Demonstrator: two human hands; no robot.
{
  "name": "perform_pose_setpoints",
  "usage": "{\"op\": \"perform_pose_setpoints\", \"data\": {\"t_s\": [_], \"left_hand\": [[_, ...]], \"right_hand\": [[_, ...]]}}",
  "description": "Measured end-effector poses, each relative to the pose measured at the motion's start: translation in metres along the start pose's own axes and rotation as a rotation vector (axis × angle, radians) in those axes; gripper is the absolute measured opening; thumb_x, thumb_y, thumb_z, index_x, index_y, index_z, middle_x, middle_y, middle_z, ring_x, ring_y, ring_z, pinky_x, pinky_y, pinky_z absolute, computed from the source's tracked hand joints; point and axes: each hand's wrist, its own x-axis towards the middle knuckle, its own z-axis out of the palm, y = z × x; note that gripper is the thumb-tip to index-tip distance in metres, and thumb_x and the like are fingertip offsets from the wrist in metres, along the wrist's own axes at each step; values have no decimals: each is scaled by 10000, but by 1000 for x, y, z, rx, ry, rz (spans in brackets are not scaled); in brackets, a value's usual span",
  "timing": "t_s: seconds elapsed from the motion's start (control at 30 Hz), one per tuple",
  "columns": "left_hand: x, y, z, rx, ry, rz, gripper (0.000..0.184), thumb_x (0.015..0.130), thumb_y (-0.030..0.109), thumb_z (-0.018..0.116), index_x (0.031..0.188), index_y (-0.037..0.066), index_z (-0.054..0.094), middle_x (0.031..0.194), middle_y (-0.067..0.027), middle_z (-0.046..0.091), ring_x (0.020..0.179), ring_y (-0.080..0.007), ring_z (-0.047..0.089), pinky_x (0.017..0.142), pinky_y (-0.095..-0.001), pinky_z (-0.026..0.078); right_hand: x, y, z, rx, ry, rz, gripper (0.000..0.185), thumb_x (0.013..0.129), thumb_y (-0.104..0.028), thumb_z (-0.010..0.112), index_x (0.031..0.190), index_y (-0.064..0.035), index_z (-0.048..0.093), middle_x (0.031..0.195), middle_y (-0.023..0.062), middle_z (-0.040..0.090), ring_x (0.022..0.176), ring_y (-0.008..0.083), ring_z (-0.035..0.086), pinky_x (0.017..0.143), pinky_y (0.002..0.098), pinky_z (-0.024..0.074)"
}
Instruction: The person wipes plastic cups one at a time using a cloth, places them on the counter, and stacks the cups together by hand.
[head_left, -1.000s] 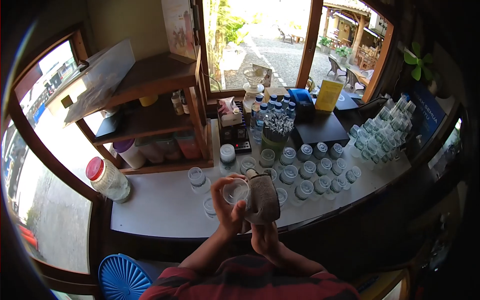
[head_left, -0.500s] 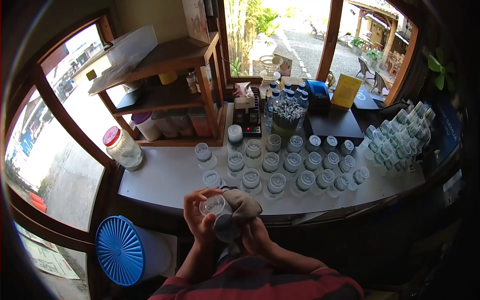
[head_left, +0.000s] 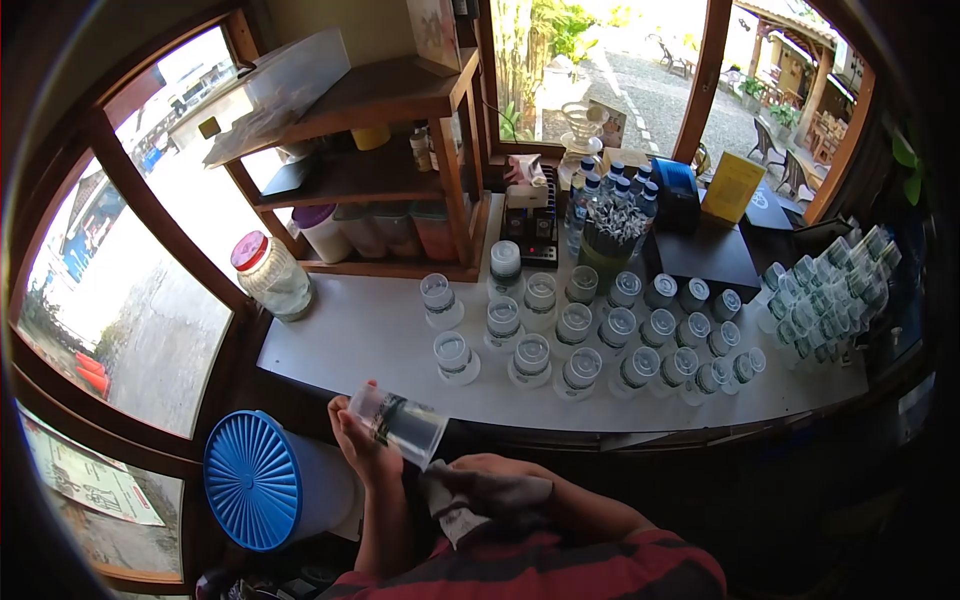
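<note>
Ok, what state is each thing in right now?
Held cup, tilted sideways in the left hand's grip.
Cloth, crumpled in the right hand.
Counter cups, upside down.
Cup pile, stacked, leaning.
Jar, upright, red lid on.
Tub, blue lid on.
Bottles, upright, capped.

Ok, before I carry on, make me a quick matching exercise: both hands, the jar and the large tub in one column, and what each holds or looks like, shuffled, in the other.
1. Left hand
2. Right hand
3. Jar
4. Large tub

A. Has a blue lid
B. Holds a clear cup
C. Stands on the counter, red lid
D. Holds a grey cloth

Pairs: 1-B; 2-D; 3-C; 4-A
</note>
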Motion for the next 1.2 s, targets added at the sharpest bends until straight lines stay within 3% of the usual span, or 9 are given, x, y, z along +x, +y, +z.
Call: {"op": "perform_pose_setpoints", "data": {"t_s": [0.13,0.2,0.5,0.67,0.8,0.9,1.0,1.13,1.2], "left_hand": [[61,-40,-50,521,12,371,511,914,356,720,1184,51,412,1272,-203,565,1182,-265,540,1054,-393,392],[80,-60,-64,812,-50,343,562,870,343,768,1229,24,477,1295,-178,571,1199,-278,529,1057,-407,383],[120,-153,-3,505,-425,104,653,827,261,789,1322,23,436,1456,-235,391,1330,-378,426,1101,-476,332],[158,-138,27,654,-327,445,398,875,149,645,1221,19,496,1353,-235,470,1284,-398,446,1080,-489,341],[194,-120,80,668,-769,526,322,842,140,665,1124,32,552,1221,-198,550,1140,-369,519,1001,-464,412],[212,-114,151,1003,-998,722,622,823,244,742,1353,82,462,1321,-207,496,1177,-393,517,999,-467,433],[234,-165,181,1245,-1258,598,797,798,287,781,1452,91,371,1391,-227,446,1201,-421,513,1014,-478,435],[257,-175,206,1312,-1511,272,690,780,274,799,1357,103,462,1243,-202,564,1127,-387,591,954,-448,492],[259,-160,208,1231,-1466,362,619,789,243,793,1310,97,492,1153,-187,601,1114,-370,600,919,-443,501]], "right_hand": [[-6,-14,5,300,162,214,365,1024,-332,503,1195,-40,640,1133,32,640,993,125,592,849,297,500],[-13,-29,0,342,299,214,373,1029,-336,487,1185,-34,641,1111,30,647,965,122,597,825,296,503],[-17,-49,-26,585,688,6,363,1010,-307,547,1228,-25,619,1089,58,662,968,149,615,859,304,504],[-29,-37,-38,589,916,-79,401,1003,-277,570,1294,-2,585,1189,74,636,1081,163,591,950,307,469],[-45,-10,-48,557,1007,-206,391,1000,-251,578,1289,13,581,1191,71,638,1079,163,598,958,312,472],[-57,0,-47,519,1065,-281,377,1002,-234,569,1280,21,582,1194,71,640,1076,169,608,949,311,481],[-63,-17,-33,638,1090,-414,364,1007,-225,551,1272,21,585,1191,76,643,1078,172,612,947,311,484],[-71,-37,-15,678,1142,-567,350,1014,-219,524,1263,16,590,1191,86,644,1066,179,619,936,314,491],[-79,-21,-23,673,1116,-582,356,1017,-227,514,1268,15,585,1194,90,643,1061,182,623,929,316,495]]}}
